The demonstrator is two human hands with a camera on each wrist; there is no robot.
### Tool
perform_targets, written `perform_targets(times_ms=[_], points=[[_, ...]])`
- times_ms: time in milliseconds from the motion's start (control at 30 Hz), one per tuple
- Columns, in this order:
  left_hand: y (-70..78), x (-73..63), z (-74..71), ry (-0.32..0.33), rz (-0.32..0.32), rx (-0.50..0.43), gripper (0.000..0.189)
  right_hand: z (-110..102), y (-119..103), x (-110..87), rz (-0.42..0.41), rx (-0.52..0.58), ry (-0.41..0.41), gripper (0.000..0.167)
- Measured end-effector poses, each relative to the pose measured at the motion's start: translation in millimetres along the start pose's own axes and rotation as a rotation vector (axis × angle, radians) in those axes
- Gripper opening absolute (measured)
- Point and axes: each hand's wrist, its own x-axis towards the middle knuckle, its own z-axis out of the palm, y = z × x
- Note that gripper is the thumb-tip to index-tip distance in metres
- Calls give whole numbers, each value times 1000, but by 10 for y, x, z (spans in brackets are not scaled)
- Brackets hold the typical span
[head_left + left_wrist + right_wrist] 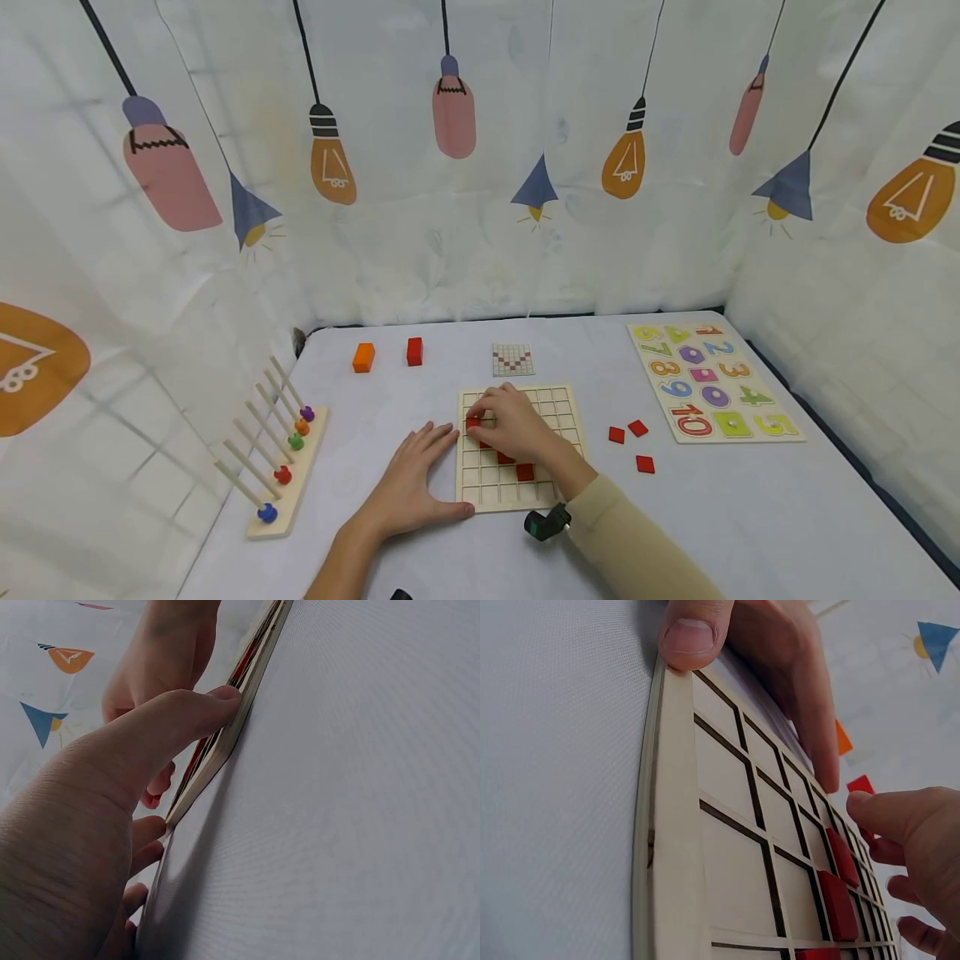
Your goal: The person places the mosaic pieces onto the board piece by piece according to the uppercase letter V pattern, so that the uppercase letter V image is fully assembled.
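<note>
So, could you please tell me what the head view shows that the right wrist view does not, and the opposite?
Only the head view: the peg rack, the number board, the small pattern card and three loose red tiles.

Only the right wrist view: a dark mark on the side edge of the grid board.

Both: that board, red tiles lying in it, the left hand at its edge, the right hand with a red tile in its grip, and the orange block.
</note>
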Motion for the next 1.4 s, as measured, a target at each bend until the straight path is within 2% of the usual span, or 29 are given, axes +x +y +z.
perform_targets(times_ms=[267, 733, 1100, 1400], points=[[-51, -7, 38, 10, 2, 5, 122, 97, -8, 71, 22, -32, -7, 26], [5, 1, -3, -1, 12, 6, 120, 83, 31, 69, 24, -13, -7, 28], [-3, 3, 7, 4, 17, 13, 121, 47, 34, 22, 0, 12, -15, 30], [11, 3, -4, 0, 12, 6, 122, -94, 69, -113, -5, 27, 14, 25]])
